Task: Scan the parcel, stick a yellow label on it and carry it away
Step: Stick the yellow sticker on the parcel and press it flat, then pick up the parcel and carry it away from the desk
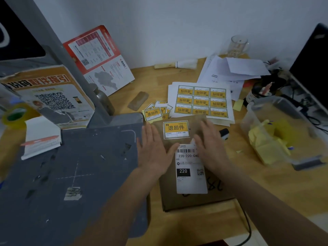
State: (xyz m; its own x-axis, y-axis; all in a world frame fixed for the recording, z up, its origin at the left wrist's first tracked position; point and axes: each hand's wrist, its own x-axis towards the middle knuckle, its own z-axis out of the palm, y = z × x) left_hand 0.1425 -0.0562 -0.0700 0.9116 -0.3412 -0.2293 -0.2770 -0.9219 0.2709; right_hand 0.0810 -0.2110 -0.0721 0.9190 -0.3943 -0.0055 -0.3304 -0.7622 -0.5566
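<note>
A flat brown cardboard parcel (193, 199) lies on the wooden desk in front of me. A yellow label (176, 129) sits on its far end, and a white shipping label (190, 172) with a barcode covers its middle. My left hand (154, 148) lies flat with fingers spread on the parcel's left side. On the right side rests my right hand (209, 148), also flat and spread. The two hands flank the yellow label. Neither hand holds anything.
A grey scanner base (74, 174) with its slanted post (71, 55) fills the left. Loose yellow labels (153, 113) and a sheet of several more (201, 101) lie behind the parcel. A clear plastic bin (276, 132) of yellow scraps stands right. A black cable (248, 228) runs off the front edge.
</note>
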